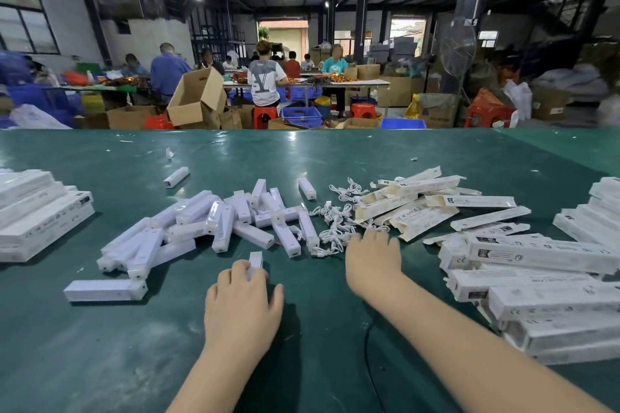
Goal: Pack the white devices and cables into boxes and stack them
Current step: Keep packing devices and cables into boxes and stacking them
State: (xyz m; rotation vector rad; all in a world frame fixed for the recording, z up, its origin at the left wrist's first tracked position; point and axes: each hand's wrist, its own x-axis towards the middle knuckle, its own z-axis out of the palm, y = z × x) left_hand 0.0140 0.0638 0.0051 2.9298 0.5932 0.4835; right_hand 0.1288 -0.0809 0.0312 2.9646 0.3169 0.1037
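Head view: one white device (pixel 255 261) lies under the left hand (pixel 242 302), whose fingers curl round its near end; its long axis runs near-to-far. The right hand (pixel 372 256) reaches far-right, fingers spread and grasping nothing, tips touching the cables (pixel 339 211), just near the flat boxes (pixel 416 208). The green table (pixel 100 345) gives open room nearby; the device pile (pixel 214 225) sits left of the cables.

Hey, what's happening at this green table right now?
A person is packing white devices at a green table. The left hand holds one white device, while the right hand reaches toward the tangle of white cables. A pile of loose devices lies ahead on the left, flat unfilled boxes on the right, and stacks of boxes at both sides.
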